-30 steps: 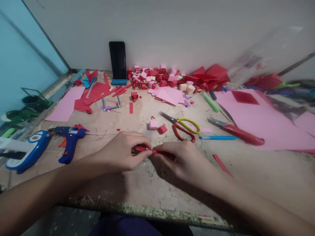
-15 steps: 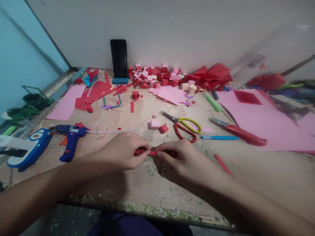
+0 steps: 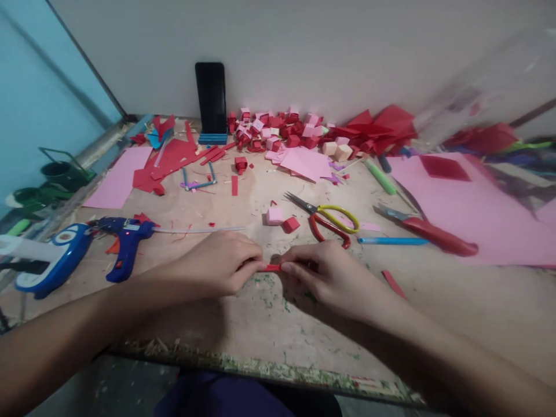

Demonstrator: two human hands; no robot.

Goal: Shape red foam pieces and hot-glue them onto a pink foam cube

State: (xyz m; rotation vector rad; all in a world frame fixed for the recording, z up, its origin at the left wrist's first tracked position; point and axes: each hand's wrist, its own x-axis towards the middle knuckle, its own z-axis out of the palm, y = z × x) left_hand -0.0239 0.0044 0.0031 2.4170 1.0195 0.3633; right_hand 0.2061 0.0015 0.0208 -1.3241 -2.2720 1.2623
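Note:
Between my two hands, a narrow red paper strip (image 3: 273,268) is stretched level just above the wooden table (image 3: 256,324). My left hand (image 3: 223,260) pinches its left end between thumb and fingers. The right end is pinched by my right hand (image 3: 328,275); fingers cover much of the strip. Just beyond my hands lie a pink paper cube (image 3: 274,216) and a red paper cube (image 3: 291,225). Scissors (image 3: 324,215) with one yellow and one red handle lie behind my right hand. Another red strip (image 3: 394,284) rests right of that hand.
At left lies a blue glue gun (image 3: 127,243) with a clear stick. A phone (image 3: 211,98) stands on a blue holder at the back. Beside it is a pile of pink and red paper cubes (image 3: 278,130). Red-handled shears (image 3: 434,231) and pink sheets (image 3: 490,214) lie right.
My hands have drawn slightly apart at the fingertips, and the strip shows a little more between them. The view has shifted slightly.

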